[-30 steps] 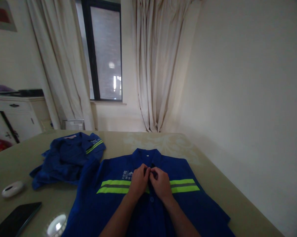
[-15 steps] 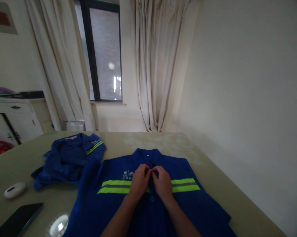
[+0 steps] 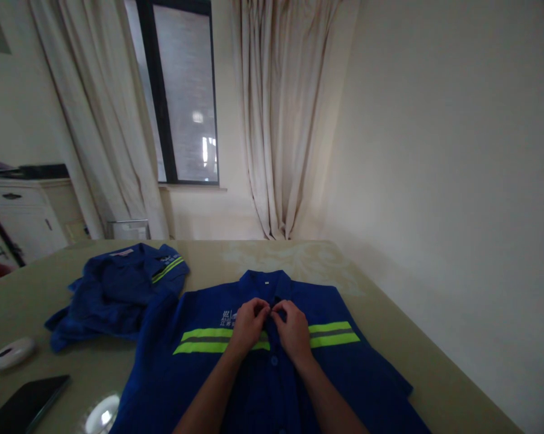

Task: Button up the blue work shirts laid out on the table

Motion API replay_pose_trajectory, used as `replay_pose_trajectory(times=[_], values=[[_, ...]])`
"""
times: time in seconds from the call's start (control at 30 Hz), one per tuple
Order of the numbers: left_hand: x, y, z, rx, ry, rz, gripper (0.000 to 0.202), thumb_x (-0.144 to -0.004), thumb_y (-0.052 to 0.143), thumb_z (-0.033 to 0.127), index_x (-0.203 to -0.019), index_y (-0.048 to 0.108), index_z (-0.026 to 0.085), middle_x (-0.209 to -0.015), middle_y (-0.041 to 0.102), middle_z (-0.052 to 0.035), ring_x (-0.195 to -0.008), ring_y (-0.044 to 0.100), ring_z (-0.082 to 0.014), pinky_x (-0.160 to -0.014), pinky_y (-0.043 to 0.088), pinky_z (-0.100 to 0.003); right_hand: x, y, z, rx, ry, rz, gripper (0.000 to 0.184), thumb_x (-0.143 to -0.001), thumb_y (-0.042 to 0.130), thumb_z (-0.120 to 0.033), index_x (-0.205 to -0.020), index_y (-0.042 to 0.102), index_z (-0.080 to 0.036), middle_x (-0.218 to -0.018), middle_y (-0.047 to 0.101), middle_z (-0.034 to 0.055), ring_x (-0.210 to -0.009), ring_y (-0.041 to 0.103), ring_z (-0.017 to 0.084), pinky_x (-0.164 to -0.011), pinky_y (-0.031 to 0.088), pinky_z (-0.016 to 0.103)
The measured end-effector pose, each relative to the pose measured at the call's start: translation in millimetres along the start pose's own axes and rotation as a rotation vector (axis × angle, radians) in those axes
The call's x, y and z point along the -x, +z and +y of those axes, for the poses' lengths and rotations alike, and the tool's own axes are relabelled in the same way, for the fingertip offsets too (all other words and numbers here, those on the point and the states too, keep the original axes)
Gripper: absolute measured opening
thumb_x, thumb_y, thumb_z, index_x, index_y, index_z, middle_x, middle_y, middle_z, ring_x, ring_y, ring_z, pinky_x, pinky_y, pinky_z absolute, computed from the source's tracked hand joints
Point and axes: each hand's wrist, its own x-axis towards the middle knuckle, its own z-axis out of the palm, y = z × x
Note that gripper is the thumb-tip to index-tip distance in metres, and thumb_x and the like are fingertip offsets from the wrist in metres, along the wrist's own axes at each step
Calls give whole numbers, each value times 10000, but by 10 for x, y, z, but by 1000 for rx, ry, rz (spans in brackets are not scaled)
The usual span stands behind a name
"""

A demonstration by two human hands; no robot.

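A blue work shirt [image 3: 199, 386] with yellow-green and grey reflective stripes lies spread face up, its collar [image 3: 266, 278] at the far end. My left hand [image 3: 249, 325] pinches the front placket just below the collar. Opposite it, my right hand [image 3: 292, 328] pinches the same spot, fingertips almost touching the left ones. Whatever small part sits between the fingertips is hidden. Lower on the placket a round button [image 3: 274, 361] shows. White lettering on the chest is partly covered by my left hand.
A second blue shirt [image 3: 113, 295] lies crumpled to the left, against the spread one's sleeve. Nearer on the table [image 3: 235, 256] are a white oval case [image 3: 14, 354], a dark phone [image 3: 25, 402] and a clear glass dish [image 3: 100, 415]. A wall [image 3: 456, 211] runs along the right.
The view has turned slightly to the right, so everything sits a little further left. Both hands stay at the placket, with only small finger movements.
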Motion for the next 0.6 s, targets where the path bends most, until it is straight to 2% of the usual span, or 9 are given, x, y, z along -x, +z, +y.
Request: replay_pose_trajectory(times=[0.27, 0.5, 0.6], values=[[-24, -51, 8, -43, 26, -25, 193, -896, 539, 313, -869, 687, 192, -801, 748, -23, -739, 680, -190, -677, 486, -284, -17, 15, 22, -119, 18, 48, 123, -848, 613, -290, -774, 689, -228, -781, 697, 6, -714, 621, 191, -667, 429, 279], [46, -80, 60, -167, 149, -57, 167, -925, 516, 174, -979, 661, 236, -960, 717, -20, -909, 663, -184, -850, 472, -288, -52, 30, 79, -263, 104, 18, 168, -817, 621, -352, -779, 702, -210, -726, 697, 17, -678, 604, 199, -638, 430, 284], [58, -101, 90, -208, 193, -89, 191, -920, 528, 141, -983, 667, 257, -952, 707, 0, -898, 660, -171, -849, 476, -269, -72, 37, 113, -306, 117, 0, 218, -820, 618, -388, -777, 714, -197, -743, 723, 33, -687, 626, 204, -648, 454, 288]])
